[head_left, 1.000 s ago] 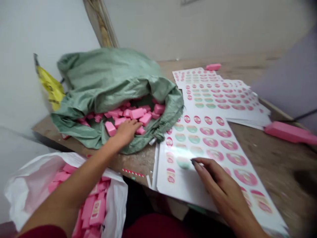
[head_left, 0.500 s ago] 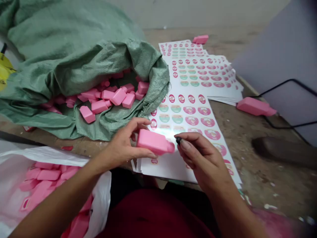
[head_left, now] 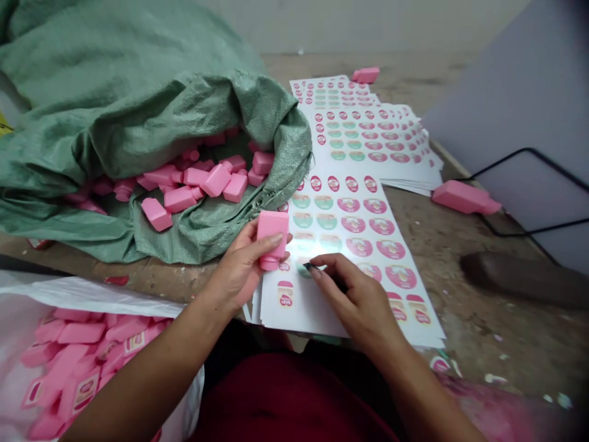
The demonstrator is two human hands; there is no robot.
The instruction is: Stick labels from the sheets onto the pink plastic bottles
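My left hand (head_left: 246, 264) is closed round a small pink plastic bottle (head_left: 273, 230), its neck tilted down towards me and its plain side showing. To its right, my right hand (head_left: 352, 291) pinches a small black pointed piece (head_left: 311, 266), whose exact kind I cannot make out. The tip of that piece is over a green oval sticker near the left side of the top sticker sheet (head_left: 317, 310). Pink and green oval stickers cover much of this sheet, with bare white paper along its lower left part.
A green woven sack (head_left: 175, 110) lies at the left, its mouth full of pink bottles (head_left: 216, 180). Below it, a white plastic bag (head_left: 151, 302) holds more, some labelled. Further sticker sheets (head_left: 368, 166) spread behind. One pink bottle (head_left: 464, 196) lies right, near a black wire frame (head_left: 515, 234).
My left hand has turned the bottle from pointing right to neck down. My right hand has moved left and slightly lower over the sheet, still pinching the black piece.
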